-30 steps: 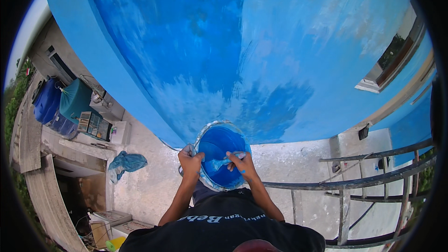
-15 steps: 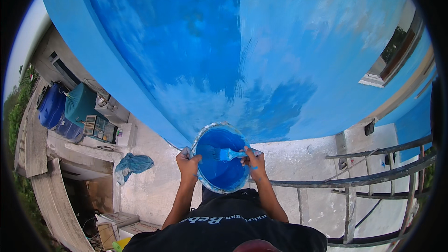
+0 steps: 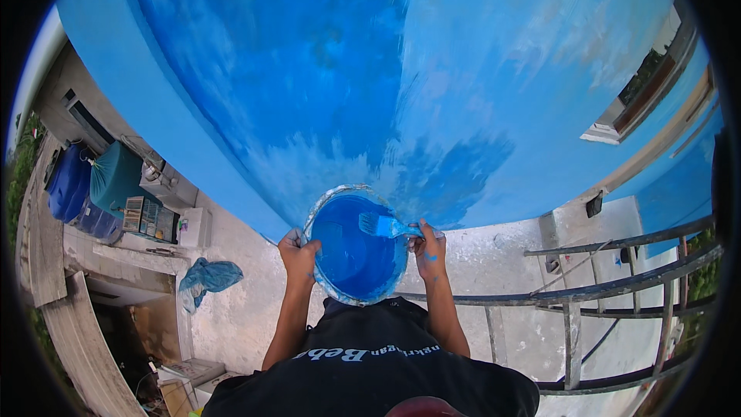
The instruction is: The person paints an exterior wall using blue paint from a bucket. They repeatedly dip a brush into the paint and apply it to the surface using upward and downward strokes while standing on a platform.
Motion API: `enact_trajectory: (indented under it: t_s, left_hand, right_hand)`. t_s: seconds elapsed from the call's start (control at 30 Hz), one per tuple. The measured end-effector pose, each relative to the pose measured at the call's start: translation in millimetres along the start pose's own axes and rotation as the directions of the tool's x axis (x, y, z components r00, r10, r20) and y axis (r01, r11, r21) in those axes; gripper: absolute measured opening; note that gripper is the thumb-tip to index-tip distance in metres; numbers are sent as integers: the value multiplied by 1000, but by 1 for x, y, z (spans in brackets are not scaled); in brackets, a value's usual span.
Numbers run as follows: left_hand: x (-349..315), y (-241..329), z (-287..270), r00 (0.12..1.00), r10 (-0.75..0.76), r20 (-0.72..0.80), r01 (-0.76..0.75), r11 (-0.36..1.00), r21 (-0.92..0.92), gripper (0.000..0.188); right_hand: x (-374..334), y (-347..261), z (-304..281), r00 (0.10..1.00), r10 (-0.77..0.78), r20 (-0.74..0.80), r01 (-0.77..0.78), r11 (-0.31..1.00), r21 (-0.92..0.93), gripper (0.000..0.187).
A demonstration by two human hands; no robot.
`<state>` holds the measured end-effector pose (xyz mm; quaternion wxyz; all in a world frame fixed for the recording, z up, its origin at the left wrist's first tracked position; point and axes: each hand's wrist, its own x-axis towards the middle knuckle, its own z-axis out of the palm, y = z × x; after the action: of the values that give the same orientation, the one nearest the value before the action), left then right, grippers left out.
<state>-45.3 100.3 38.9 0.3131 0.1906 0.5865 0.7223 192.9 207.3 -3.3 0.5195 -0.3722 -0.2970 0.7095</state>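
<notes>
My left hand [image 3: 298,253] grips the left rim of a round paint bucket [image 3: 327,291], its thumb over the edge. Blue paint [image 3: 340,251] lies inside, and the rim is crusted with pale and blue paint. In my right hand [image 3: 429,250] is a paintbrush [image 3: 390,226] by its blue-smeared handle. Its bristles point left over the bucket's opening, above the paint. Blue smudges mark the right wrist. Beyond the bucket rises a wall [image 3: 324,54], deep blue on the left and in a lower patch, paler and streaky on the right.
Metal scaffolding [image 3: 602,289] curves across the right side. A window [image 3: 644,96] opens in the wall at the upper right. On the concrete ground at left lies a crumpled blue plastic bag [image 3: 207,282]. Farther left are blue drums [image 3: 71,177], a birdcage [image 3: 143,215] and wooden boards [image 3: 89,347].
The brush has risen from the paint toward the bucket's upper right, its bristles now more to the right. Bucket and both hands have shifted slightly up and left in view.
</notes>
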Motion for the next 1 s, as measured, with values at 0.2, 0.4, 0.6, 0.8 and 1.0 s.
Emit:
enact_trajectory:
  t_s: [0.2, 0.4, 0.6, 0.8, 1.0]
  left_hand:
    - [10, 8, 3, 1000, -5, 2, 5, 1000, -17, 31]
    - [16, 13, 6, 1000, -17, -2, 17, 998, -60, 30]
    - [22, 13, 9, 997, -71, 2, 71, 990, -122, 26]
    - [27, 30, 24, 984, -168, 56, 176, 963, -204, 22]
    - [41, 43, 35, 969, -180, 170, 218, 947, -236, 22]
  right_hand:
    - [4, -7, 12, 999, -44, 8, 43, 996, 81, 28]
    - [2, -16, 20, 999, -38, 15, 36, 996, 87, 29]
    - [11, -33, 18, 1000, -5, 19, 0, 962, 271, 29]
    - [42, -112, 54, 936, -352, 17, 344, 923, 170, 36]
    - [53, -302, 181, 381, -900, 211, 924, 368, -99, 35]
